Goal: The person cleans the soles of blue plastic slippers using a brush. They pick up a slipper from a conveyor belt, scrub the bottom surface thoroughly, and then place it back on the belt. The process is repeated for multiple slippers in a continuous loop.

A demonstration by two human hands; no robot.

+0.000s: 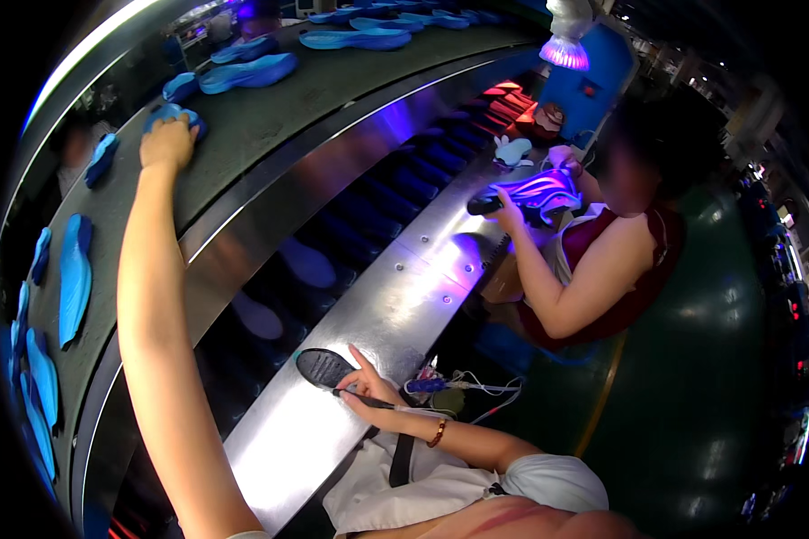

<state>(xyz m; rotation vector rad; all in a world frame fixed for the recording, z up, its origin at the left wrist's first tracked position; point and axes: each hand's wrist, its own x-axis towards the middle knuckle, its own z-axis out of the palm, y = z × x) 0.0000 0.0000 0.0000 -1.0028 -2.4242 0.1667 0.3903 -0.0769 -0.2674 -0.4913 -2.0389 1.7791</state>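
My left arm stretches far out over the dark conveyor belt (243,126). At its end, my left hand (167,145) is closed over a blue shoe sole (189,115), which the fingers partly cover. Lower down, my right hand (373,393) grips a slim dark-handled tool (368,399), like a pen or a fine brush, with the index finger raised. Close to these fingers, a black textured shoe sole (322,366) lies on the shiny metal ledge (368,305). Whether the tool's tip touches that sole I cannot tell.
More blue soles (247,74) lie along the curving belt. Beneath it, dark soles (307,262) sit in a row near a red-glowing area (512,101). At right a co-worker (593,260) handles a blue-purple lit sole (548,193) under a lamp (566,45). Cables (485,386) hang beside the ledge.
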